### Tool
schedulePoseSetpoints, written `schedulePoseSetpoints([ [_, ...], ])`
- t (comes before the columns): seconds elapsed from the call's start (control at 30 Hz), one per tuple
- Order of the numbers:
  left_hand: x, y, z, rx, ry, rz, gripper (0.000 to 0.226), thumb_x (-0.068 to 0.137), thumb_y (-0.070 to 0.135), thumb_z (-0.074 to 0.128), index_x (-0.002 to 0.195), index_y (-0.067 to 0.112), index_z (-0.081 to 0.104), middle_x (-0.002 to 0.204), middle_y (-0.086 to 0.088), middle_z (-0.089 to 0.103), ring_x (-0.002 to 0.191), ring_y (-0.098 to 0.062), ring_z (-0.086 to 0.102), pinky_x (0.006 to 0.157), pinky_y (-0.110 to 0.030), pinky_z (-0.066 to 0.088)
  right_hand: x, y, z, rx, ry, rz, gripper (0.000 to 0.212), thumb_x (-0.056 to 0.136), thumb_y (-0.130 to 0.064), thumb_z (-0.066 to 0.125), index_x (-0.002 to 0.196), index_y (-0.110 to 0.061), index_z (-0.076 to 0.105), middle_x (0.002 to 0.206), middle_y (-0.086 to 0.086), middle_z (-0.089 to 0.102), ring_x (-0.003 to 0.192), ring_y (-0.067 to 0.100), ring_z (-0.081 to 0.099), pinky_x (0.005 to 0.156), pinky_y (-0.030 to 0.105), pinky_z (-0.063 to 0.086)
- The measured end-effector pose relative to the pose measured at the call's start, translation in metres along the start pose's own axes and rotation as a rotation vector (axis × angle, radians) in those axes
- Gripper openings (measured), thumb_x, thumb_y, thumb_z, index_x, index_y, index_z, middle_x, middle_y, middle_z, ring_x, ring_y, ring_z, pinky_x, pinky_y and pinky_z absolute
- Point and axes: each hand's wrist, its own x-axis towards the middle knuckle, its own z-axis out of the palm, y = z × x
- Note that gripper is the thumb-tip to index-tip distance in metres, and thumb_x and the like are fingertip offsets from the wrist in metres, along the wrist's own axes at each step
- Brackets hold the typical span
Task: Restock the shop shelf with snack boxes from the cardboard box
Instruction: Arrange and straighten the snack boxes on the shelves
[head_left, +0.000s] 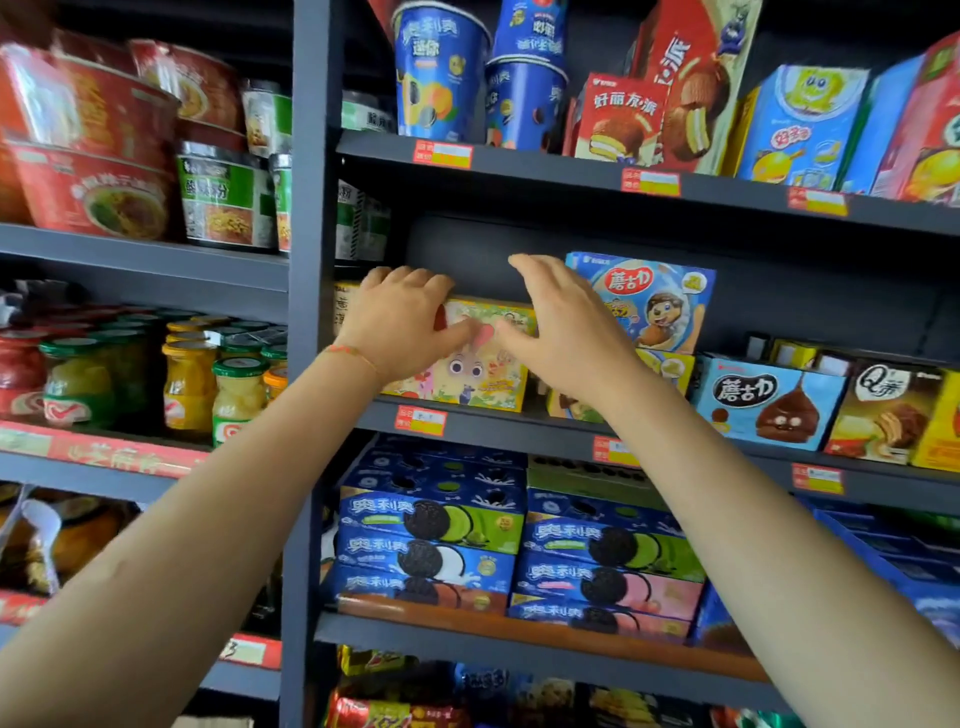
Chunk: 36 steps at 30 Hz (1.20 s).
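Both hands reach up to the middle shelf (519, 423) of a dark metal rack, and the yellow snack box (483, 374) sits at that shelf's front edge, directly under them. The left hand (400, 317) lies over the box's upper left corner, its fingers (410, 278) curled over the top edge and its thumb laid across the front face. The right hand (561, 322) is at the box's upper right corner with its fingers (535, 273) straight and close together, reaching past the top edge, the thumb pointing left over the front face; whether that palm presses the box cannot be told. The left thumb tip and the right thumb tip nearly meet over the middle of the box. Just right of the right hand stands a blue snack box (660, 301), upright and slightly tilted, stacked on another box that is mostly hidden by the wrist. Above the yellow box there is dark open room up to the shelf overhead; behind it the shelf looks deep and shadowed. To its left the rack's upright post (311, 260) closes the bay. The yellow box is a low, wide carton printed with a grey cartoon rabbit and green and pink patches. A red and yellow price tag (422, 420) sits on the shelf lip below it.
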Motion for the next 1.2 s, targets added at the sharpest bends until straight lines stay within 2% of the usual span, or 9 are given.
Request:
schedulePoseSetpoints([
  [0.13, 0.014, -0.007, -0.016, -0.026, -0.188, -0.071, 0.09, 0.082, 0.083, 0.042, 0.148, 0.021, 0.041, 0.15, -0.007, 0.047, 0.139, -0.028, 0.039, 0.115, -0.043, 0.028, 0.017, 0.002, 0.0, -0.028, -0.118, -0.071, 0.077, 0.093, -0.047, 0.061, 0.152, -0.012, 0.026, 0.155, 0.007, 0.033, 0.143, 0.024, 0.031, 0.114, 0.037, 0.03],
  [0.23, 0.011, -0.007, -0.021, -0.021, -0.288, -0.098, 0.093, 0.079, 0.087, 0.038, 0.147, 0.024, 0.043, 0.145, -0.006, 0.052, 0.133, -0.028, 0.047, 0.111, -0.042, 0.035, 0.037, 0.001, 0.013, -0.168, -0.193, -0.113, 0.087, 0.084, -0.061, 0.065, 0.146, -0.01, 0.032, 0.148, 0.012, 0.04, 0.139, 0.029, 0.034, 0.112, 0.039, 0.031],
  [0.33, 0.007, -0.01, -0.019, -0.054, -0.247, -0.102, 0.075, 0.089, 0.076, 0.04, 0.145, 0.028, 0.047, 0.144, -0.007, 0.054, 0.132, -0.029, 0.048, 0.109, -0.039, 0.035, 0.048, 0.002, 0.029, -0.198, -0.295, -0.064, 0.091, 0.078, -0.072, 0.061, 0.143, -0.014, 0.035, 0.144, 0.013, 0.045, 0.134, 0.032, 0.041, 0.107, 0.044, 0.035],
  [0.4, 0.006, -0.013, -0.018, -0.073, -0.23, -0.11, 0.068, 0.091, 0.072, 0.04, 0.144, 0.03, 0.049, 0.143, -0.006, 0.055, 0.133, -0.029, 0.047, 0.11, -0.039, 0.032, 0.048, 0.003, 0.037, -0.176, -0.347, -0.009, 0.087, 0.08, -0.076, 0.055, 0.143, -0.02, 0.036, 0.142, 0.011, 0.047, 0.131, 0.032, 0.044, 0.099, 0.046, 0.04],
  [0.53, 0.005, -0.014, -0.015, -0.085, -0.221, -0.114, 0.064, 0.093, 0.072, 0.035, 0.142, 0.033, 0.05, 0.142, -0.005, 0.056, 0.133, -0.028, 0.046, 0.11, -0.04, 0.03, 0.043, 0.005, 0.043, -0.118, -0.284, 0.019, 0.059, 0.097, -0.063, 0.039, 0.141, -0.023, 0.039, 0.138, 0.01, 0.049, 0.128, 0.03, 0.045, 0.093, 0.045, 0.044],
  [0.7, 0.003, -0.011, -0.018, -0.094, -0.202, -0.118, 0.061, 0.096, 0.069, 0.029, 0.14, 0.033, 0.052, 0.14, -0.003, 0.058, 0.132, -0.026, 0.048, 0.111, -0.042, 0.028, 0.041, 0.001, 0.039, -0.085, -0.277, 0.042, 0.047, 0.103, -0.053, 0.032, 0.137, -0.021, 0.044, 0.131, 0.01, 0.053, 0.125, 0.03, 0.047, 0.09, 0.044, 0.044],
  [0.97, 0.004, -0.016, -0.016, -0.123, -0.182, -0.083, 0.057, 0.097, 0.067, 0.027, 0.136, 0.033, 0.052, 0.135, -0.005, 0.06, 0.128, -0.027, 0.05, 0.112, -0.046, 0.028, 0.04, -0.007, 0.035, -0.102, -0.268, 0.065, 0.044, 0.104, -0.051, 0.032, 0.131, -0.02, 0.045, 0.125, 0.012, 0.054, 0.119, 0.03, 0.049, 0.086, 0.044, 0.044],
  [1.2, 0.001, -0.015, -0.012, -0.079, -0.148, -0.058, 0.058, 0.097, 0.066, 0.024, 0.137, 0.032, 0.051, 0.138, -0.004, 0.058, 0.129, -0.029, 0.049, 0.11, -0.046, 0.029, 0.034, -0.006, 0.037, -0.164, -0.255, 0.039, 0.051, 0.102, -0.056, 0.031, 0.138, -0.022, 0.04, 0.135, 0.009, 0.051, 0.127, 0.028, 0.045, 0.085, 0.042, 0.044],
])
